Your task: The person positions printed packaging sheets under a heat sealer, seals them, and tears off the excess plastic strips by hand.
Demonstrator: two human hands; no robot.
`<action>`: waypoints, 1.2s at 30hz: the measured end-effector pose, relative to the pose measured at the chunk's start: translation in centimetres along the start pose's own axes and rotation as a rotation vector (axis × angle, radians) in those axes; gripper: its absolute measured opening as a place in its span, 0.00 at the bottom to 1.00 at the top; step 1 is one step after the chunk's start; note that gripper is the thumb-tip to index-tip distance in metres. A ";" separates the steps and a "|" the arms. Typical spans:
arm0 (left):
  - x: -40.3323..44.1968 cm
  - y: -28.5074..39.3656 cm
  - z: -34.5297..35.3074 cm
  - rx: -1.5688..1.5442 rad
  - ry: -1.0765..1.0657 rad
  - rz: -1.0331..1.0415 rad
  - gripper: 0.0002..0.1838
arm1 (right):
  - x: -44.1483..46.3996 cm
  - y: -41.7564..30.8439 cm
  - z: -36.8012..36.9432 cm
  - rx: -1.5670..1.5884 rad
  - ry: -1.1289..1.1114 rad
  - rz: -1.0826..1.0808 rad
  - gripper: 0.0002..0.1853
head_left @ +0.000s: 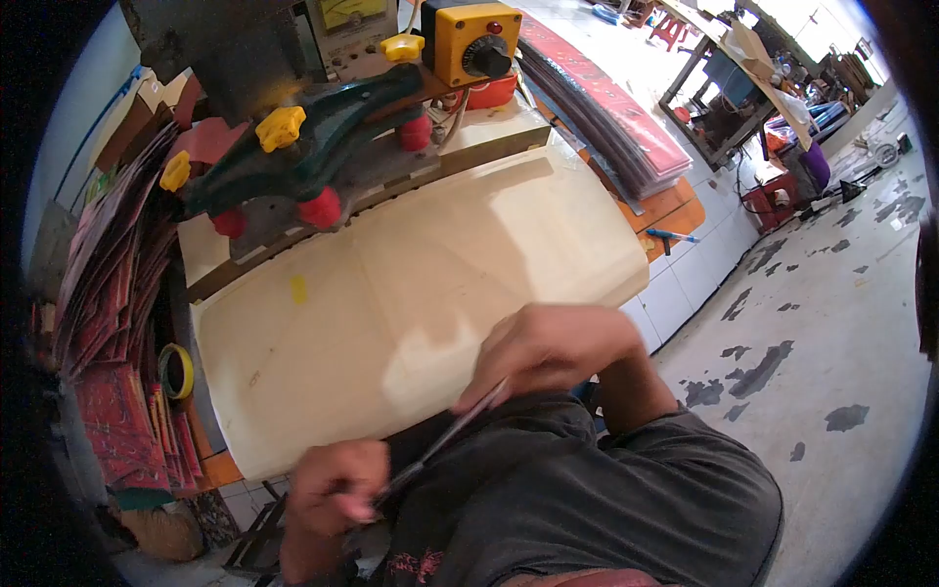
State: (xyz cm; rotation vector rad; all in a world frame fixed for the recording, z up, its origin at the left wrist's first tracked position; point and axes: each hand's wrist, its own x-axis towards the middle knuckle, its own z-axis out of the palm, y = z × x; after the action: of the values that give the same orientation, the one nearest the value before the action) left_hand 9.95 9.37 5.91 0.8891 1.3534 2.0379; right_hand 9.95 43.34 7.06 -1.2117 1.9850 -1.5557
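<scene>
My left hand and my right hand are close to my body, at the near edge of a cream-coloured sheet-covered bed. Between them a thin, greyish, strip-like thing slants from lower left to upper right. The fingers of both hands are curled closed at its two ends. Motion blurs the hands, and the kind of the strip cannot be made out. Beyond the bed stands a machine with a dark green clamp bar, yellow knobs and red feet.
A yellow control box with a black dial sits atop the machine. Stacked red printed sheets and a yellow tape roll are at the left. Plastic-wrapped red packs and a blue pen lie at the right.
</scene>
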 end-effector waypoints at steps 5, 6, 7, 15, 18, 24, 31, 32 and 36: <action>-4.9 3.1 -6.2 -0.270 0.390 0.244 0.22 | -5.8 -1.4 -3.1 -0.059 0.276 0.090 0.11; -5.8 4.1 -6.8 -0.324 0.446 0.346 0.21 | -7.1 -1.4 -3.3 -0.084 0.382 0.122 0.10; -6.6 5.2 -7.6 -0.316 0.461 0.342 0.21 | -8.3 -1.9 -3.5 -0.121 0.489 0.168 0.12; -19.6 11.2 -17.8 0.024 1.148 0.841 0.13 | -18.3 -1.1 -5.4 -0.019 1.109 0.014 0.15; -26.4 11.1 -23.3 0.318 1.282 0.783 0.18 | -23.8 -1.5 -7.8 0.126 1.145 -0.135 0.11; -41.0 9.5 -32.7 0.138 2.128 0.670 0.24 | -30.7 -2.1 -12.1 -0.072 1.287 -0.229 0.19; -54.8 5.6 -36.6 0.006 2.565 0.440 0.21 | -38.4 -1.2 -15.4 -0.144 1.468 0.011 0.28; -55.1 5.0 -36.3 -0.007 2.589 0.426 0.20 | -39.2 -1.1 -15.6 -0.217 1.563 0.038 0.29; -56.1 1.6 -34.9 -0.048 2.608 0.378 0.17 | -40.2 -0.5 -15.5 -0.178 1.729 0.060 0.26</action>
State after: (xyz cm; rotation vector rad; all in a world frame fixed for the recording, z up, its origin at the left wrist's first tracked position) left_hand 19.21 -52.52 -15.32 -2.8276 1.5785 2.7029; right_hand 22.39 84.48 3.65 0.6581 2.8642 -2.7892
